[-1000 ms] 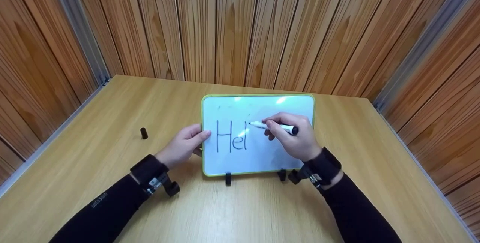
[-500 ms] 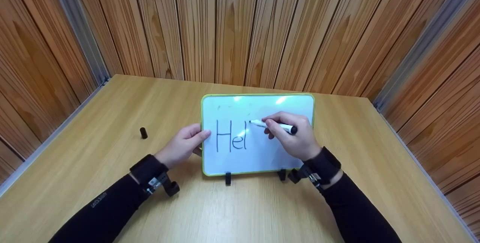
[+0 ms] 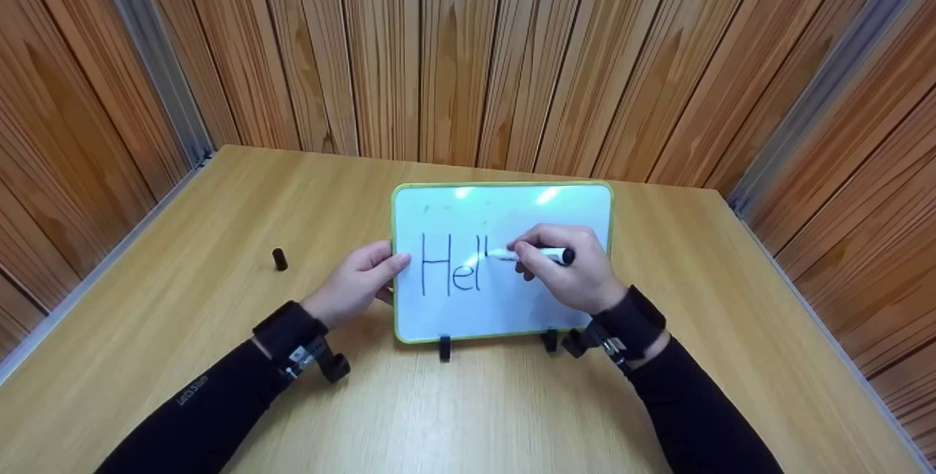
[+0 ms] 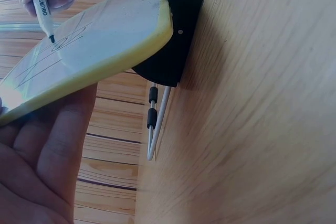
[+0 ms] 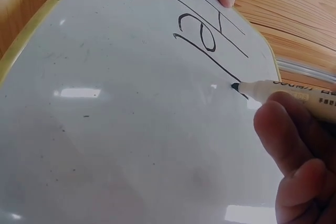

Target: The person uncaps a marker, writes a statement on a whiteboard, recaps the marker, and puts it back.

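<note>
A small whiteboard (image 3: 504, 313) with a yellow-green rim leans back on a black stand (image 4: 181, 30). Dark letters reading "Hel" are on it, with a short new stroke just right of the "l". My left hand (image 3: 355, 280) grips the board's left edge, thumb on the front and fingers behind, as the left wrist view shows. My right hand (image 3: 574, 265) pinches a white marker (image 3: 548, 254) with a black end. In the right wrist view the dark tip of the marker (image 5: 262, 88) is at the board's surface, beside the "l".
A black marker cap (image 3: 280, 260) lies on the wooden table (image 3: 329, 196) left of the board. Two black stand feet (image 3: 444, 349) jut out under the board's lower edge. Wood-panelled walls (image 3: 453, 57) enclose the table at the back and sides.
My right hand has moved the marker tip slightly down the board, and a short dark stroke now shows right of the "l". My left hand stays in place.
</note>
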{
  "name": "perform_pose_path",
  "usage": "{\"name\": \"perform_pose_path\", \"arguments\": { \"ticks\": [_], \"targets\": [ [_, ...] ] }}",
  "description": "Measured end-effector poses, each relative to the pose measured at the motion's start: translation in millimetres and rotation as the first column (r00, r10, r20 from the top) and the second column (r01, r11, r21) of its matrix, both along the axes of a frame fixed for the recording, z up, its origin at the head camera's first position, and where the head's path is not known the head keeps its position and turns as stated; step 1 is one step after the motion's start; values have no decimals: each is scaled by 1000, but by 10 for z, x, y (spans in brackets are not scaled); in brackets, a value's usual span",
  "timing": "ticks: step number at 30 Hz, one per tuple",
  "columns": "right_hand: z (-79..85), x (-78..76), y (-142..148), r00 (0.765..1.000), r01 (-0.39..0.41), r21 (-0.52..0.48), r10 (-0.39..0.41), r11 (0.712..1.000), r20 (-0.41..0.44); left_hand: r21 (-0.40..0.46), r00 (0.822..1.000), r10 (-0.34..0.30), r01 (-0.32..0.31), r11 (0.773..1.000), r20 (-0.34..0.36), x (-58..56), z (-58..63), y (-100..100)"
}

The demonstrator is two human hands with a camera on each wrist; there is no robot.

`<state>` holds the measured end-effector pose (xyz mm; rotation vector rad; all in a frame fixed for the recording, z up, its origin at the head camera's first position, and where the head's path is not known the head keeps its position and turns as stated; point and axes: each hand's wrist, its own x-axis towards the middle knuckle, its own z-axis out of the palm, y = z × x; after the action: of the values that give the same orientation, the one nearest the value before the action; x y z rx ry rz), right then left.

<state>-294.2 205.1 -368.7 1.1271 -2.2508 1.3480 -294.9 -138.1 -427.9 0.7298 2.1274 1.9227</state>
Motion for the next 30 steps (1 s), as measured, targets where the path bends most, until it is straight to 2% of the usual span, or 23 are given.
{"name": "perform_pose_path", "arguments": {
  "ticks": [9,22,30],
  "targets": [
    [7,27,0,997,-10,73,5,997,77,-3,1000,4,-4,1000,9,9,16,6],
    [24,43,-5,991,-31,183,6,983,137,-2,1000,19,-19,1000,6,10,9,4],
    [30,50,2,991,-19,236,-13,971,136,-4,1000,19,-19,1000,12,3,4,7]
  ]
}}
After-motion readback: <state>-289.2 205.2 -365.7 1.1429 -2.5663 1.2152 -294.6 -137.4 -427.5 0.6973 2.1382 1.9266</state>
